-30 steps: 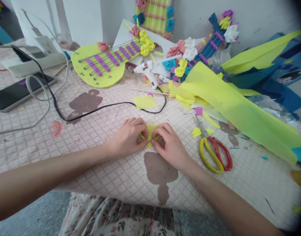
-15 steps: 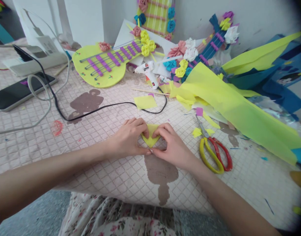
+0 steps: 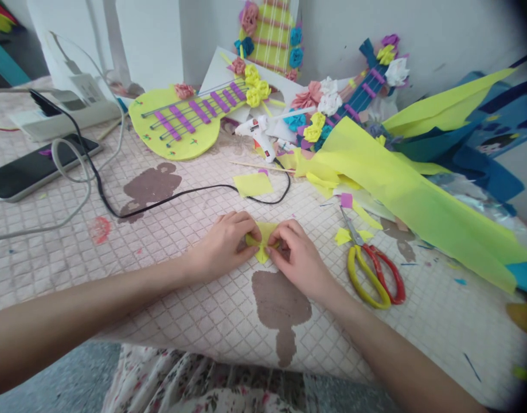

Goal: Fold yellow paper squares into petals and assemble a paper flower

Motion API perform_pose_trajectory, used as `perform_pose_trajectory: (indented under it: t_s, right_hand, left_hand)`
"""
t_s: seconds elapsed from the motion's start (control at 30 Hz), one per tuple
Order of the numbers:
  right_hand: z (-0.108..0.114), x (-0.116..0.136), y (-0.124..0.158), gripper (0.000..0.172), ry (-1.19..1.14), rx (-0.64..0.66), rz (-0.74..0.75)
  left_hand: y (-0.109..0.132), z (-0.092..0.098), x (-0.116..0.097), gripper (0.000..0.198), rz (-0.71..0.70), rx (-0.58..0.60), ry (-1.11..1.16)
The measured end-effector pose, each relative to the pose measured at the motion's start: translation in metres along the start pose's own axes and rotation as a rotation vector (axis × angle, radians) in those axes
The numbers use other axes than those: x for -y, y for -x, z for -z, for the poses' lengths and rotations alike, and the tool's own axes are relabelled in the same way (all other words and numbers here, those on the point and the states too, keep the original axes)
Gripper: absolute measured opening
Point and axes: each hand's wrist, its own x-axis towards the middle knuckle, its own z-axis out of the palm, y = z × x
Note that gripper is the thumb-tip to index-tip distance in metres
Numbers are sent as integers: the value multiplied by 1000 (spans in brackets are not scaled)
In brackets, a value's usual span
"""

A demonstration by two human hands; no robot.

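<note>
While pinching the small yellow paper [image 3: 267,229] with closed fingertips of left hand [image 3: 229,244] and right hand [image 3: 301,258], seems only partway through shaping it: gathered in the middle, not yet finished (as for the flat yellow square [image 3: 253,184] beyond, apparently not begun); holds it on or just over the tablecloth [image 3: 194,310], between both thumb-and-finger grips, visible at far and near sides

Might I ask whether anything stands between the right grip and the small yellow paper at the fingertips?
Nothing visible does: the right grip and left grip both touch the small yellow paper; the scissors lie off to the right.
</note>
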Motion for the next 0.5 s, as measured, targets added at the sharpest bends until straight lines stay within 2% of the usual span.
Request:
perform_pose_trajectory:
  t_s: [0.5]
  right_hand:
    - [-3, 3, 0, 13, 16, -34, -19]
  left_hand:
    - [0, -4, 2, 6, -16, -29, -33]
